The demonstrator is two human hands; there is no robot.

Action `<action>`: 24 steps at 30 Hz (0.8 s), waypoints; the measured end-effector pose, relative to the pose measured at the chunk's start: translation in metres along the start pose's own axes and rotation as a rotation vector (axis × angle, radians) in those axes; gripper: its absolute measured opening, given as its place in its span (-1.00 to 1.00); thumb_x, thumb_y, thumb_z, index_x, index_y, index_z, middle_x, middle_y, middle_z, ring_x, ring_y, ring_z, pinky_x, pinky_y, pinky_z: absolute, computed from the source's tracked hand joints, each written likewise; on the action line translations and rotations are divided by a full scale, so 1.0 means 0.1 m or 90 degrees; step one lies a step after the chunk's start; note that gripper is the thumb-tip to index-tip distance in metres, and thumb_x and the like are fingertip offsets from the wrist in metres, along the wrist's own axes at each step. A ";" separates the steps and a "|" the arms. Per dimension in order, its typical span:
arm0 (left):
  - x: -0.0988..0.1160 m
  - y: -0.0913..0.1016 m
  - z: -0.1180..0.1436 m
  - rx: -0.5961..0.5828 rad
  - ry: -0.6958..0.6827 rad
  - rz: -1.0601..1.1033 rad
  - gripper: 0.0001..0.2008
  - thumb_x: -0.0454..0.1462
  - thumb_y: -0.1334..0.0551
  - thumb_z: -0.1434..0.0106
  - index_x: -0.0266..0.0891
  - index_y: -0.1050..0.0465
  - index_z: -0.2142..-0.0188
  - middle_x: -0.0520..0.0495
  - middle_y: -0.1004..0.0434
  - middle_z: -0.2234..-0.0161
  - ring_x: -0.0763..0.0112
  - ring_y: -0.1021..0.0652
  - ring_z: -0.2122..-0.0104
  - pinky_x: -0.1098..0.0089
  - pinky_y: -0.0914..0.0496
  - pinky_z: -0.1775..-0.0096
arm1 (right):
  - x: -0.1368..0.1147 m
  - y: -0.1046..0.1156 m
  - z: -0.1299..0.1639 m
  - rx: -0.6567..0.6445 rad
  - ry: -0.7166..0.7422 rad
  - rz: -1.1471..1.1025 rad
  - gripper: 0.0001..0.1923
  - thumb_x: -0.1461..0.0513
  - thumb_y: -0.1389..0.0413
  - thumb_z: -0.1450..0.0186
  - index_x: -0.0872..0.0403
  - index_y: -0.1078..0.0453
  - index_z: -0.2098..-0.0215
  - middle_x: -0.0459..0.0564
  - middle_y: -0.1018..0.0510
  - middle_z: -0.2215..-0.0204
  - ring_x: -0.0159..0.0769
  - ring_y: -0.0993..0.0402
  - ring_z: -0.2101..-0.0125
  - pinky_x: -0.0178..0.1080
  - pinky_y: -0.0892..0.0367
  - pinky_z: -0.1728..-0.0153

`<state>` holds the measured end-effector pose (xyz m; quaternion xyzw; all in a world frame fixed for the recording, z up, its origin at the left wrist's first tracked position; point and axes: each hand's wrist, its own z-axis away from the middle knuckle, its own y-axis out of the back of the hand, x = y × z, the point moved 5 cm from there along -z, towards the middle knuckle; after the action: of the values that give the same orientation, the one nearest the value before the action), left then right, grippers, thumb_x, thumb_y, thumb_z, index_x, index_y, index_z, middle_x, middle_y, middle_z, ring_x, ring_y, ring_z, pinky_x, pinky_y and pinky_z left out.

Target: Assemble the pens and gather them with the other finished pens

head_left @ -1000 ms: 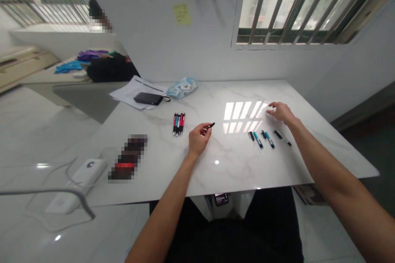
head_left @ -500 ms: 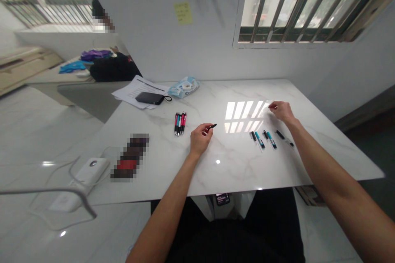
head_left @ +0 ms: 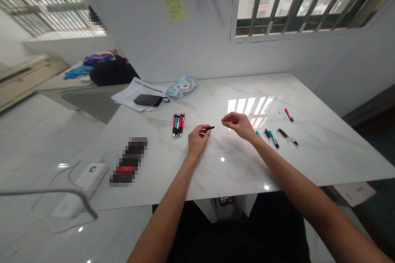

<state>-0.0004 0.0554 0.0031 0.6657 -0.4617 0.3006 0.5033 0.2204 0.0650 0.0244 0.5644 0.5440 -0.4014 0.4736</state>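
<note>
The left hand [head_left: 198,139] is pinching a thin black pen part [head_left: 209,128] between thumb and forefinger, its tip pointing to the right, just above the glossy white marble table [head_left: 324,148]. The right hand [head_left: 239,124] is hovering close to that tip, with its fingers curled and drawn together; I cannot tell if something small is sitting between them.

The table surface is smooth and is showing grey veins and bright reflections of the window bars. To the left of the hands, a tight bundle of slim pens [head_left: 178,124], red and teal with black grips, is lying side by side. To the right, loose pen pieces [head_left: 273,138] in teal and black are lying in a row, and 1 pink piece [head_left: 289,114] is lying further back, well apart from the hands. At the back left, a flat black pouch [head_left: 148,100] is resting on white paper sheets [head_left: 129,94], beside a soft crinkled plastic pack [head_left: 181,87].

Compared with 0.5 s ago, the right hand is no longer at the far right of the table; it is now near the left hand, which is keeping the same grip.
</note>
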 end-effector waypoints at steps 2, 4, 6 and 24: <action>0.00 0.00 0.00 -0.007 0.001 0.000 -0.83 -0.22 -0.32 -0.30 -0.12 -0.65 0.14 -0.06 -0.71 0.16 0.37 -0.64 0.31 0.39 -0.53 0.31 | 0.12 -0.14 0.08 -0.018 -0.018 -0.014 -0.72 0.01 -0.38 -0.17 0.00 -0.59 0.27 -0.03 -0.70 0.30 -0.19 -0.65 0.23 -0.08 -0.55 0.08; 0.02 0.00 0.00 -0.009 0.004 0.000 -0.84 -0.21 -0.32 -0.29 -0.12 -0.66 0.16 -0.06 -0.71 0.17 0.39 -0.62 0.35 0.39 -0.53 0.32 | 0.20 -0.22 0.11 -0.029 -0.030 -0.030 -0.72 0.02 -0.38 -0.16 0.00 -0.58 0.26 -0.03 -0.70 0.28 -0.19 -0.65 0.21 -0.06 -0.55 0.04; 0.03 0.00 0.00 -0.011 0.017 0.003 -0.84 -0.20 -0.33 -0.28 -0.12 -0.66 0.18 -0.05 -0.72 0.19 0.42 -0.60 0.41 0.39 -0.52 0.34 | 0.26 -0.24 0.12 -0.029 -0.043 -0.052 -0.71 0.02 -0.39 -0.14 -0.01 -0.57 0.27 -0.03 -0.71 0.26 -0.18 -0.65 0.20 -0.05 -0.55 0.03; 0.07 -0.02 0.01 -0.066 0.028 0.000 -0.79 -0.12 -0.38 -0.27 -0.16 -0.70 0.20 -0.06 -0.72 0.24 0.41 -0.55 0.42 0.41 -0.43 0.35 | 0.39 -0.32 0.10 -0.038 -0.083 -0.120 -0.74 0.12 -0.39 -0.11 0.06 -0.57 0.28 -0.04 -0.68 0.32 -0.25 -0.62 0.25 -0.16 -0.50 0.09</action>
<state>0.0042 0.0519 0.0080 0.6321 -0.4656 0.2903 0.5472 0.1929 0.0629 -0.0188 0.4689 0.5746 -0.4636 0.4847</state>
